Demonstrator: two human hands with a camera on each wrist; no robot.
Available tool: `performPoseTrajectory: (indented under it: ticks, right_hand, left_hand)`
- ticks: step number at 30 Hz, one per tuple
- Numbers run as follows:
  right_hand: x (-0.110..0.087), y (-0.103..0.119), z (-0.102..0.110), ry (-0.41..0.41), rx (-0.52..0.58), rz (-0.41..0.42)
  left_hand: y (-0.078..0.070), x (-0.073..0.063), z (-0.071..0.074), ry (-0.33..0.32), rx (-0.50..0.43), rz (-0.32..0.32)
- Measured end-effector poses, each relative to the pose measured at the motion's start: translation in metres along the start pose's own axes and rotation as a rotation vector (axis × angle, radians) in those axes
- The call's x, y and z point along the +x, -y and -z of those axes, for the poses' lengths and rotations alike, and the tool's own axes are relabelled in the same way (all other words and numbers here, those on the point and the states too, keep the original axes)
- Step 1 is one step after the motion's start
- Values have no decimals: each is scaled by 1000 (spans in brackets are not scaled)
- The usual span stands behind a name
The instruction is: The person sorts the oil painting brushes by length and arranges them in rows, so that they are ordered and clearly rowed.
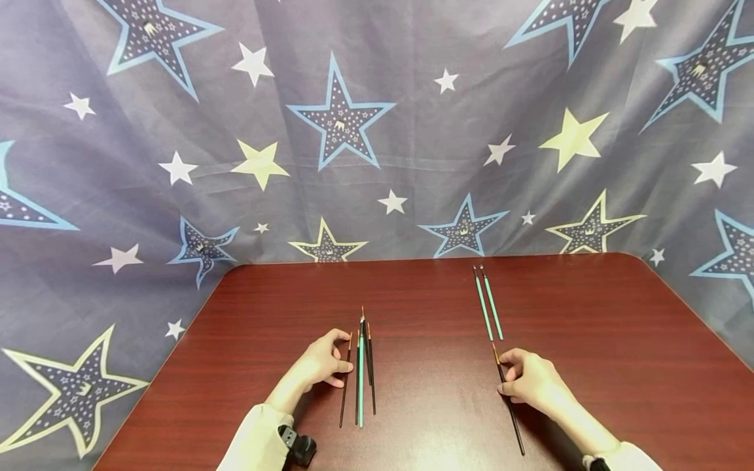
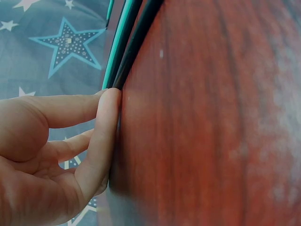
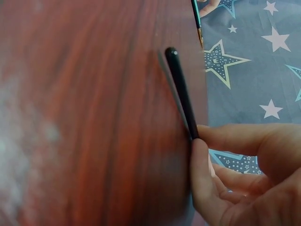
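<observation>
My left hand (image 1: 321,362) is at the left edge of a small group of paintbrushes, its thumb and fingertips pinching a thin black paintbrush (image 1: 344,404). Beside that one lie a teal paintbrush (image 1: 361,389) and several black paintbrushes (image 1: 372,387), bristles pointing away from me. In the left wrist view the thumb and finger meet at the dark handle (image 2: 134,44). On the right side, my right hand (image 1: 533,381) pinches another black paintbrush (image 1: 514,415) between thumb and fingers. Its rounded handle end (image 3: 176,70) shows in the right wrist view, close to the tabletop.
Two teal paintbrushes (image 1: 484,307) lie side by side near the table's far edge, just beyond the right hand's paintbrush. The reddish-brown table (image 1: 430,314) has rounded far corners. A grey cloth with stars (image 1: 377,196) hangs behind and around it.
</observation>
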State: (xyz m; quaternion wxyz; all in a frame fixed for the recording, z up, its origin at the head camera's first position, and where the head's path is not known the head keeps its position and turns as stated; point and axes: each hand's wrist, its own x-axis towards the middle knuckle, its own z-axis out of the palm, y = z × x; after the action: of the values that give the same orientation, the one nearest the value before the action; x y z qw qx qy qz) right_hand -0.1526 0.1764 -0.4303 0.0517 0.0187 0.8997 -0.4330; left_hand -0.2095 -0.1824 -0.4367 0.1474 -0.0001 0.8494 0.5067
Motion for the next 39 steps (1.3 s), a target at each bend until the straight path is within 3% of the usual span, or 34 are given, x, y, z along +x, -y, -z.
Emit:
performPoseTrajectory:
  ticks: [21,30,39]
  right_hand:
    - [2,5,3,14,31,6]
    - [5,24,2,-1,6,29]
    - [19,54,-29,4,34,75]
  left_hand:
    - [-1,-1,1,-2,21,19]
    - [-2,0,1,-6,21,31]
    - [-1,0,0,-2,25,25]
